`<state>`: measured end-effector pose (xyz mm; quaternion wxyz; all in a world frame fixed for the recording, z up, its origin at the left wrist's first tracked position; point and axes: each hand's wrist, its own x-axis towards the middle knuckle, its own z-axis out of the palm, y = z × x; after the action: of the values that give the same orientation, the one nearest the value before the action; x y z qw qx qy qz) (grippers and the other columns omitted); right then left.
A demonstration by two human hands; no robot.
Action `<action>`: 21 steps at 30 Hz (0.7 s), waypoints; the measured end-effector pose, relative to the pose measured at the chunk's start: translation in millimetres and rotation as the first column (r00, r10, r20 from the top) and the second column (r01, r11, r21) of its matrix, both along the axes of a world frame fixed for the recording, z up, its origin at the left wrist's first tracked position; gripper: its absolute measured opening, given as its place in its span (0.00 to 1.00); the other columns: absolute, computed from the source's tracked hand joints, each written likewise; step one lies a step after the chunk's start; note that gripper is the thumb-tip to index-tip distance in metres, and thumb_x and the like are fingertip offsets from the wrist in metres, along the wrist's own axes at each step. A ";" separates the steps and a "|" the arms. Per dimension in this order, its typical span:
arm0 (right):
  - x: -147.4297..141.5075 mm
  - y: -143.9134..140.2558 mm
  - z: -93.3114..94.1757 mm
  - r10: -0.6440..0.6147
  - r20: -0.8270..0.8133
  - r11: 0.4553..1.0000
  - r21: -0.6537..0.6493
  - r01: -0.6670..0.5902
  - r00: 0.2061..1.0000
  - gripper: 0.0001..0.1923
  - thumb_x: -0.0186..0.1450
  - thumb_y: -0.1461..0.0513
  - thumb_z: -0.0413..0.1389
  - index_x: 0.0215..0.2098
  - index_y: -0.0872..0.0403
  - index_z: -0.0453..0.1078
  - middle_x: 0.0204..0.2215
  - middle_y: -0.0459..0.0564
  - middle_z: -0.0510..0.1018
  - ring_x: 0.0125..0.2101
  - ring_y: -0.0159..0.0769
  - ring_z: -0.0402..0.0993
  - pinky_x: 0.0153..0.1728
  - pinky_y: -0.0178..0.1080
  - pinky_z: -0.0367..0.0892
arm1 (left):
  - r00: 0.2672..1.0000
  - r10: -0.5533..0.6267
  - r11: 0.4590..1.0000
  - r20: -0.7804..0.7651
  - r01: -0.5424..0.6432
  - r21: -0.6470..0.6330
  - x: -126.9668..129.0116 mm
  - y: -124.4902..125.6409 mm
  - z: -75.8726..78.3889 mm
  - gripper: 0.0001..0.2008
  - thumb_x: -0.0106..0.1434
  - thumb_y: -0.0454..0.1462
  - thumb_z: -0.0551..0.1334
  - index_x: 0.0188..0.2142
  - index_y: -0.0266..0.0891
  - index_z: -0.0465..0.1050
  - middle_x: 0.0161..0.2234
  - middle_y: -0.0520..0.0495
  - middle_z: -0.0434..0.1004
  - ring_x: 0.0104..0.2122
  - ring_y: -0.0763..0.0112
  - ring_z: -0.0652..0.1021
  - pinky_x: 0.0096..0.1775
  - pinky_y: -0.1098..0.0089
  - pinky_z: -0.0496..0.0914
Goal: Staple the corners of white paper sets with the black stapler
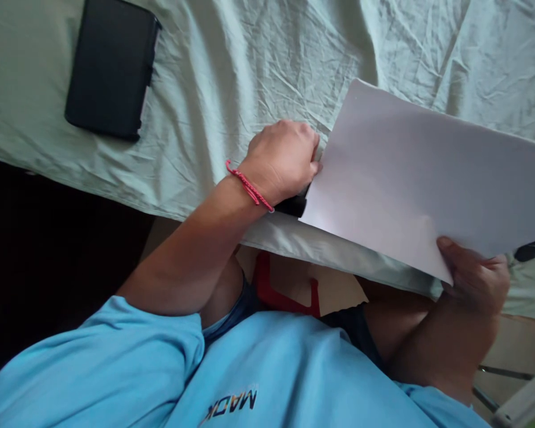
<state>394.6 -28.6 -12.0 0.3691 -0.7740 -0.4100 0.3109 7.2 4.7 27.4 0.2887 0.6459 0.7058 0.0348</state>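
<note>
White paper (423,172), which looks like a thin stack, lies tilted over the right part of the cloth-covered surface. My left hand (285,157) is closed in a fist at the paper's left edge, over a black tool (292,206). Only the rounded dark end of that tool shows; my hand and wrist hide the rest, so I cannot tell its kind. With the thumb on top and fingers beneath, my right hand (477,276) grips the paper's near right corner. A red cord bracelet (251,189) circles my left wrist.
A pale green cloth (196,77) with wrinkles covers the surface, its edge running just before my body. At the far left lies a black case (111,68). A small black object (528,251) shows beyond the paper's right end. Something red (271,288) is below the edge.
</note>
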 end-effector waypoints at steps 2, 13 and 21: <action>-4.7 0.0 -1.0 0.019 -0.057 1.000 0.014 -0.018 0.998 0.30 0.42 0.55 0.80 0.40 0.58 0.82 0.43 0.52 0.85 0.36 0.32 0.80 0.36 0.31 0.77 | 1.000 0.003 1.000 0.008 -0.004 0.005 -0.3 -0.2 -1.6 0.10 0.69 0.40 0.63 0.42 0.40 0.84 0.44 0.37 0.85 0.52 0.41 0.82 0.54 0.50 0.74; -17.3 1.1 -0.6 0.053 -0.159 0.999 0.018 -0.051 0.986 0.26 0.42 0.55 0.80 0.36 0.56 0.82 0.39 0.49 0.85 0.34 0.30 0.80 0.35 0.29 0.77 | 1.000 0.012 1.000 -0.022 -0.012 0.016 2.6 -4.2 -0.3 0.17 0.71 0.44 0.58 0.48 0.43 0.84 0.47 0.36 0.85 0.52 0.39 0.82 0.51 0.47 0.75; -14.5 2.6 1.3 0.060 -0.093 0.997 -0.048 -0.065 0.994 0.26 0.42 0.52 0.80 0.35 0.55 0.82 0.40 0.49 0.85 0.35 0.31 0.80 0.34 0.29 0.77 | 0.994 0.108 0.993 0.009 -0.109 0.042 9.2 -5.2 -8.1 0.15 0.73 0.44 0.58 0.47 0.42 0.83 0.45 0.38 0.84 0.53 0.45 0.81 0.56 0.54 0.71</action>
<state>380.1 -26.0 -10.7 0.3576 -0.7548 -0.4087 0.3678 16.4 -0.4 19.3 0.2751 0.6124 0.7381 0.0676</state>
